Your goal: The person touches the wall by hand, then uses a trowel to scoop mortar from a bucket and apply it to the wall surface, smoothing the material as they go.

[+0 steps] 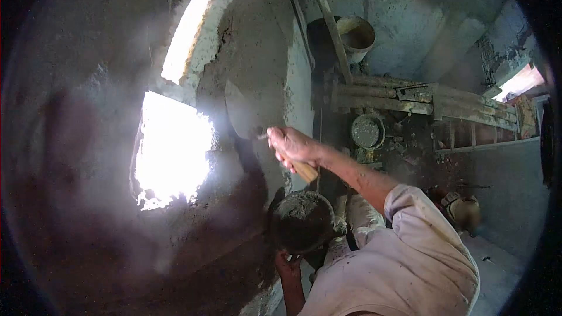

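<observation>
- The right grip (293, 146) is closing firmly around the wooden handle of a trowel (240, 112).
- The trowel is pointing left and far, its metal blade lying right along the grey wall (249, 47); whether it is touching the surface, I cannot tell.
- The left grip (287, 264) is pinching the near edge of a round pan (301, 221), with some of its fingers hiding from view.
- The pan is carrying a dark grey mix and is sitting near, below the right grip and just beside the wall.
- To the left of the trowel, a large opening (174, 146) is glaring white in the wall, and a narrower gap (190, 29) is shining beyond it.
- On the far right side of the trowel, a bucket (355, 36) is standing behind some poles (377, 102).
- Nearer than the poles, a round container (367, 131) is holding more grey mix.
</observation>
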`<move>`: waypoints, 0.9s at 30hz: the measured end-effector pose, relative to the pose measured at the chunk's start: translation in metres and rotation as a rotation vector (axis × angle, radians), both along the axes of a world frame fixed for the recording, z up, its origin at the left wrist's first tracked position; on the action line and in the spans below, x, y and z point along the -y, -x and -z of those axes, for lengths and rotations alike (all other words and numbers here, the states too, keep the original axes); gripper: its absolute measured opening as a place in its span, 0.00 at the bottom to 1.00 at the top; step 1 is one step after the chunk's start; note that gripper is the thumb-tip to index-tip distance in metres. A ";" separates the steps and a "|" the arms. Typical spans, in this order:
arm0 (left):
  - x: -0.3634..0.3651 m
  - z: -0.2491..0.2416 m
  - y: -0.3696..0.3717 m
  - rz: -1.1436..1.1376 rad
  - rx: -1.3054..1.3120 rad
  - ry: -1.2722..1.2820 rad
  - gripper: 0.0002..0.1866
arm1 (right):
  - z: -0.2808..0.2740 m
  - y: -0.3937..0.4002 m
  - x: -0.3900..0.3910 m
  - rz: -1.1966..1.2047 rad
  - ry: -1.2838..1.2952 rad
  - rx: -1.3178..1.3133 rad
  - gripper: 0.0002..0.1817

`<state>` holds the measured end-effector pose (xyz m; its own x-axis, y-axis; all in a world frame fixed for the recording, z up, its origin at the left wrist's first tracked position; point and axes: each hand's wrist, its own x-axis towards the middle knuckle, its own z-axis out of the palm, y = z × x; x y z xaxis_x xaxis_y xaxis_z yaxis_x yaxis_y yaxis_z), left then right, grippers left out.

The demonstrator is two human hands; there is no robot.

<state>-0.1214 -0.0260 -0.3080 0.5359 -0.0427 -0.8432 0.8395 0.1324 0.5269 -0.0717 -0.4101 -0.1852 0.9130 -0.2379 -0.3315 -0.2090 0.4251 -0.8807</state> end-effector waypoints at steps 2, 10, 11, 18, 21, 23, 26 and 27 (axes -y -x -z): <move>0.009 -0.013 -0.003 0.027 0.031 0.014 0.09 | -0.003 0.015 -0.014 0.011 -0.014 0.024 0.25; -0.011 0.016 -0.015 0.154 0.047 0.081 0.11 | -0.034 0.061 0.040 0.171 0.024 0.089 0.24; -0.013 0.024 -0.014 0.152 0.046 0.088 0.11 | -0.037 0.051 0.054 0.169 0.031 0.088 0.24; 0.010 -0.012 0.004 0.054 0.043 0.052 0.10 | -0.014 -0.024 0.020 0.082 -0.005 0.044 0.25; 0.004 -0.006 0.007 0.068 0.035 0.010 0.11 | -0.008 -0.001 -0.011 0.002 0.043 0.052 0.25; 0.007 -0.008 0.010 0.090 0.041 -0.009 0.12 | -0.013 0.023 -0.016 -0.014 0.051 0.062 0.24; 0.012 -0.018 0.010 0.149 0.048 -0.076 0.14 | -0.017 0.064 -0.016 -0.094 0.040 0.054 0.23; 0.007 -0.012 0.009 0.156 0.065 -0.064 0.14 | -0.018 0.082 -0.016 -0.114 0.111 0.027 0.23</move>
